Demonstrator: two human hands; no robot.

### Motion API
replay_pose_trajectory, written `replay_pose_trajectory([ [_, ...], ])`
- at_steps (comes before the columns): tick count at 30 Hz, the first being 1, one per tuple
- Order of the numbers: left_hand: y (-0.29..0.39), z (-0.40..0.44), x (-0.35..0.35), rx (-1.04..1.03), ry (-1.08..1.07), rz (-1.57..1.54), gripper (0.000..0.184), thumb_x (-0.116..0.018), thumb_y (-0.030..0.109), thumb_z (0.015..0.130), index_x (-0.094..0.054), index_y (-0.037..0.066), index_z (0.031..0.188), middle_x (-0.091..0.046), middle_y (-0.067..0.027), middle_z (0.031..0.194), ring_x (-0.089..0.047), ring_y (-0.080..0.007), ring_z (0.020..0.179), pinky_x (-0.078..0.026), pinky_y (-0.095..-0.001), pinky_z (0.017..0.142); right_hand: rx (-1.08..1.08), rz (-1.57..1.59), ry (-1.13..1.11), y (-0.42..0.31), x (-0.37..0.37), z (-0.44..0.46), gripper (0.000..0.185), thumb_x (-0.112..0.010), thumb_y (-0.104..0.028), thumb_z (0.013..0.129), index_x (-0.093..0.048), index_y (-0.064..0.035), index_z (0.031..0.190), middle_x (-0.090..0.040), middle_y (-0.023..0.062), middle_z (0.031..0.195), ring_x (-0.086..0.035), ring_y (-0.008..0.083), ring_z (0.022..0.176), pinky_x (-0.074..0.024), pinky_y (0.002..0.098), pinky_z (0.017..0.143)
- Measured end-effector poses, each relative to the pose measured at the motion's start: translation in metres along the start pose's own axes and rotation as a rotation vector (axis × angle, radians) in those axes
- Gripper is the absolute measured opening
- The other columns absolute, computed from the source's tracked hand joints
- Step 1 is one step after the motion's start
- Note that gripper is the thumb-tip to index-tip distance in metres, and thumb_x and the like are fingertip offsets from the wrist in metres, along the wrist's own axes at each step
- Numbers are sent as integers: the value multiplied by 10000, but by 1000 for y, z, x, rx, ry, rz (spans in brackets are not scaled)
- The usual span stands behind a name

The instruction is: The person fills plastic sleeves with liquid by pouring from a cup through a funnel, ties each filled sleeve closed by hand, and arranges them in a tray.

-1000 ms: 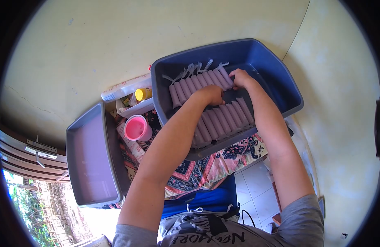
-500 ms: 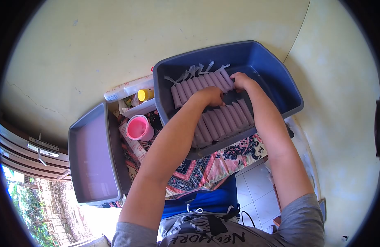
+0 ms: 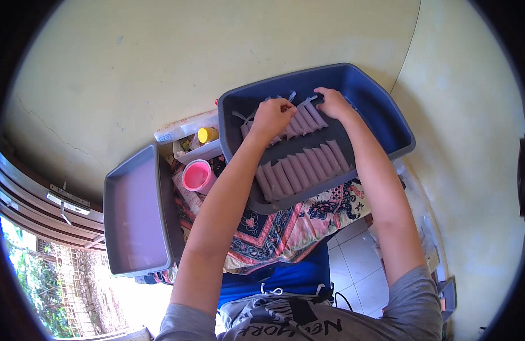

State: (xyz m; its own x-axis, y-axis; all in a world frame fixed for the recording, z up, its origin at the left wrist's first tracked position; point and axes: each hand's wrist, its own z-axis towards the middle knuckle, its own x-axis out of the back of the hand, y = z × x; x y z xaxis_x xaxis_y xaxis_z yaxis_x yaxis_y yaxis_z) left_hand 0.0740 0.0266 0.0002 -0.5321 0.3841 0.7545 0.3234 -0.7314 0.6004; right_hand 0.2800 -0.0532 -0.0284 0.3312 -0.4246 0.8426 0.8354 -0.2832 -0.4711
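Filled tubes, mauve, knotted plastic, two rows inside dark tub (image 3: pixel 382 116). Near row (image 3: pixel 299 169): along the tub's near edge. Far row (image 3: pixel 311 118): toward its far edge, middle hidden by left hand (image 3: pixel 274 117), fingers curled; whether that grip holds anything cannot be told. Right hand (image 3: pixel 334 105): at far row's right end, grip slightly parted, contact unclear. Grey tub (image 3: pixel 174 227), mauve liquid (image 3: pixel 138 221): left edge of cloth-covered tabletop (image 3: pixel 274 233). White box (image 3: pixel 201 152): far edge, contents partly indistinct.

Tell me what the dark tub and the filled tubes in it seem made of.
Tub: probably molded plastic, dull grey; its smooth walls and rounded rim suggest that. Tubes: likely thin, clear plastic film, slightly shiny, judging by their crinkled, see-through ends.
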Motion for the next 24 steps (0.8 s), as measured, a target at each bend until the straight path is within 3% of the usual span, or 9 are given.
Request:
replay_pose_trajectory([
  [3, 18, -31, 26, 46, 139, -401, 197, -589, 132, 892, -660, -51, 906, -674, -89, 778, -610, -83, 714, -484, -232, 669, 126, 170, 219, -27, 20, -16, 365, -662, -65, 774, -607, -37, 1134, -649, 183, 989, -639, 303, 896, -507, 345, 807],
  [4, 20, -47, 32, 33, 159, -500, 208, -589, 145, 898, -656, -52, 907, -670, -88, 775, -612, -96, 710, -487, -238, 675, 127, 172, 219, -41, 27, -28, 365, -662, -65, 774, -607, -37, 1134, -649, 183, 989, -639, 303, 896, -507, 345, 807],
  [8, 30, -142, 49, -35, 247, -776, 258, -554, 194, 930, -636, -48, 888, -651, -87, 757, -611, -137, 693, -496, -260, 681, 322, 650, 294, -99, 38, -113, 207, -615, 6, 817, -642, 0, 1022, -655, 87, 835, -613, 128, 727, -492, 238, 659],
  [12, 4, -242, 49, -118, 221, -730, 416, -573, 352, 912, -627, -19, 732, -632, -109, 650, -597, -158, 609, -457, -277, 554, 324, 798, 128, -127, 23, -198, 195, -623, 4, 815, -649, 11, 1008, -657, 77, 803, -623, 112, 705, -497, 242, 655],
  [13, -9, -266, 46, -112, 190, -736, 276, -604, 203, 895, -635, -35, 758, -652, -115, 708, -629, -168, 652, -500, -282, 616, 331, 845, 96, -129, 14, -216, 194, -634, 1, 810, -652, 9, 1003, -655, 77, 797, -623, 107, 689, -494, 237, 632],
  [15, -18, -301, 42, -109, 194, -734, 270, -631, 214, 879, -648, -30, 764, -664, -113, 715, -633, -175, 655, -491, -282, 604, 339, 959, 29, -136, -3, -245, 192, -657, -9, 798, -659, 3, 990, -653, 72, 776, -619, 102, 651, -485, 227, 585],
  [20, -40, -375, 24, 215, 224, -838, 192, -654, 162, 858, -660, -30, 845, -677, -102, 764, -645, -164, 707, -495, -271, 668, 344, 905, -177, -159, -45, -295, 162, -658, -26, 814, -666, -6, 975, -664, 68, 756, -621, 103, 629, -483, 219, 561],
  [22, -37, -384, 25, 339, 252, -846, 174, -661, 143, 851, -661, -27, 891, -682, -99, 793, -647, -158, 730, -496, -269, 689, 218, 973, -259, -173, -66, -306, 153, -652, -32, 820, -665, -3, 970, -671, 75, 784, -618, 106, 623, -484, 222, 566],
  [24, -37, -379, 30, 558, 187, -799, 250, -645, 133, 872, -606, -38, 1050, -658, -113, 944, -626, -151, 856, -489, -272, 782, 219, 932, -287, -185, -77, -307, 153, -650, -35, 823, -665, -9, 973, -671, 74, 789, -614, 107, 616, -482, 224, 563],
])
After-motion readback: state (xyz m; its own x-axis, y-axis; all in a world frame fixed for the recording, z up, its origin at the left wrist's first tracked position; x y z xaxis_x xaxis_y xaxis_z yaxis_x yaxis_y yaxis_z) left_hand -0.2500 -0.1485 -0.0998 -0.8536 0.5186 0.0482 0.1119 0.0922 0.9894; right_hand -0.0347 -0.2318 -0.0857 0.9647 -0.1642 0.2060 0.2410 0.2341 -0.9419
